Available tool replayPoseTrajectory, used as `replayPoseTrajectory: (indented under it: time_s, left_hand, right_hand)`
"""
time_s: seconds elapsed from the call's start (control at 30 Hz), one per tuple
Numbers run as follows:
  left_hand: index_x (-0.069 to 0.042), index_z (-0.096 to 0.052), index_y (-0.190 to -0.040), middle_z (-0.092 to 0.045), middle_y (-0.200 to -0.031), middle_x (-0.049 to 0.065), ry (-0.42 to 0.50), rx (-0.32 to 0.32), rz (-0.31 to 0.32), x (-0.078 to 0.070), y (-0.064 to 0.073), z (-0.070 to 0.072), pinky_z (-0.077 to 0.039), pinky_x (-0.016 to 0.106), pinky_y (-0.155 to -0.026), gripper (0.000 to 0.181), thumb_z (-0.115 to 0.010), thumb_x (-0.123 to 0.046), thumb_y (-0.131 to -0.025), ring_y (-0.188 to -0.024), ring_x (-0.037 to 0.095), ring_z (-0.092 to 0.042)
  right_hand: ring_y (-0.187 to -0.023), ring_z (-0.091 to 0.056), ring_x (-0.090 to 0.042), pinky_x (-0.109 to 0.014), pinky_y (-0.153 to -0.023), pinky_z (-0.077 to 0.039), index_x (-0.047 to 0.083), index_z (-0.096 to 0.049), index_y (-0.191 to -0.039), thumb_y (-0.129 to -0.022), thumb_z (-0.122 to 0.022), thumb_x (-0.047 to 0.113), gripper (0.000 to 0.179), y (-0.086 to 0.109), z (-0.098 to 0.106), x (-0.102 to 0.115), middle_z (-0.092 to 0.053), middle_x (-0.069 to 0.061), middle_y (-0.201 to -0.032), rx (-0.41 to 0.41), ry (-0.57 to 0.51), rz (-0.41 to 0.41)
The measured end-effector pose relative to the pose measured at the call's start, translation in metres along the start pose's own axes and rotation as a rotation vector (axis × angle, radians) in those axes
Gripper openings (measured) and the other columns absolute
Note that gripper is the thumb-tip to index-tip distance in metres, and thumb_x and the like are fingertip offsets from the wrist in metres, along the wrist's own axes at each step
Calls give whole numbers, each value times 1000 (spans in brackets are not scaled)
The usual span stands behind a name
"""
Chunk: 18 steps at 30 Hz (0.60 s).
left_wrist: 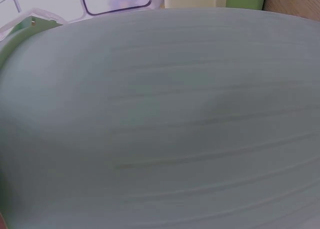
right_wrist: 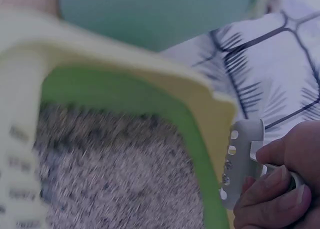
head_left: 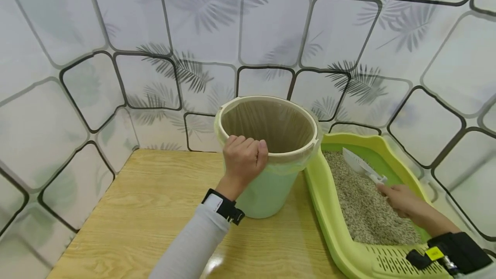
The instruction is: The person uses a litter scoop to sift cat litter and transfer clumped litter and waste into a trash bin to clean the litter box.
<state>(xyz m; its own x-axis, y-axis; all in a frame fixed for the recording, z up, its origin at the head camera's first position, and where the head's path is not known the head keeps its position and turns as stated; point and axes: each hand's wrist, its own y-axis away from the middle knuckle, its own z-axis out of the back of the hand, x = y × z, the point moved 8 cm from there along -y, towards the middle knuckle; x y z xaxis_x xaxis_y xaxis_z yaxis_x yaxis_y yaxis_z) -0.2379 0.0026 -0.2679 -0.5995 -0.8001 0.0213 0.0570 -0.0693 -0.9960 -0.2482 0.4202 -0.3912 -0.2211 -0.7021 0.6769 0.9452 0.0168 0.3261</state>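
Observation:
My left hand [head_left: 244, 158] grips the near rim of a pale green trash can [head_left: 265, 195] lined with a clear bag. The can's ribbed wall fills most of the left wrist view. Over the yellow-green litter box [head_left: 323, 201], my right hand [head_left: 404, 205] holds a white slotted litter scoop [head_left: 357, 163] by its handle. Grainy cat litter [head_left: 360, 210] covers the box floor and is heaped toward the near side. In the right wrist view the fingers [right_wrist: 272, 191] curl round the scoop handle. A few small grains show at the scoop's holes; the rest of its load is hard to tell.
Both the can and the box stand on a wood-grain tabletop [head_left: 155, 210]. Patterned curtain-like sheeting [head_left: 271, 29] rises behind and at both sides, close to the box's right edge. A slotted grid [head_left: 391, 259] forms the box's near end.

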Motion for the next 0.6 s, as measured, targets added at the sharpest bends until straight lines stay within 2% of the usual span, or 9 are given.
replayPoseTrajectory:
  time_s: [0.03, 0.17, 0.27, 0.37, 0.4, 0.47, 0.53, 0.6]
  left_hand:
    - [-13, -39, -46, -34, -43, -2, 0, -1, 2, 0, 0, 0, -36, 31, -52, 56, -39, -21, -101, -42, 17, -34]
    - [-13, -38, -46, -34, -43, -2, 2, -8, 6, 2, 1, 2, -35, 31, -52, 56, -39, -21, -101, -42, 16, -33]
    - [-14, -38, -46, -33, -43, -2, 4, -16, 6, 2, 1, 3, -35, 31, -51, 56, -39, -21, -101, -42, 16, -33]
    - [-14, -38, -46, -34, -43, -2, 1, -16, 9, 3, 1, 2, -35, 31, -51, 56, -39, -21, -101, -42, 16, -33]
    - [-14, -38, -46, -34, -43, -2, 3, -16, 10, 2, 1, 2, -35, 31, -52, 56, -40, -21, -101, -42, 16, -33]
    - [-14, -38, -46, -34, -43, -2, 6, -9, 15, 2, 1, 2, -35, 31, -52, 56, -40, -21, -101, -42, 17, -33]
    - [-13, -38, -46, -34, -43, -2, 13, -5, 17, 1, 1, 1, -35, 31, -52, 55, -40, -21, -101, -42, 17, -33]
    - [-13, -38, -46, -34, -43, -2, 20, -7, 15, 1, 0, 1, -35, 31, -52, 55, -41, -20, -101, -42, 17, -34]
  right_hand:
    - [-42, -25, -4, -25, -43, -32, -19, -44, -128, -109, -31, 42, 65, 2, 3, 9, -31, 9, -53, 3, -13, 17]
    - [-43, -28, -4, -27, -44, -34, -10, -50, -117, -109, -32, 43, 57, 9, 22, 57, -33, 9, -54, -21, 8, 87]
    - [-45, -31, -8, -31, -45, -36, -1, -54, -101, -109, -33, 45, 52, 14, 39, 106, -35, 7, -56, -89, 133, 149]
    - [-47, -32, -12, -33, -49, -35, 0, -51, -94, -109, -34, 44, 49, 23, 48, 160, -34, 3, -58, -177, 318, 256]
    - [-49, -33, -14, -33, -50, -34, 3, -49, -90, -109, -36, 43, 46, 27, 48, 178, -33, 2, -59, -231, 388, 307]
    - [-49, -33, -15, -33, -49, -31, 3, -50, -91, -107, -42, 39, 40, 36, 44, 213, -33, 1, -58, -353, 526, 446]
    - [-45, -30, -15, -31, -44, -27, 5, -49, -86, -105, -47, 33, 34, 50, 31, 248, -31, 1, -55, -510, 711, 671]
    - [-43, -25, -13, -30, -39, -24, 6, -47, -80, -106, -43, 27, 33, 64, 9, 273, -29, 1, -52, -662, 926, 898]
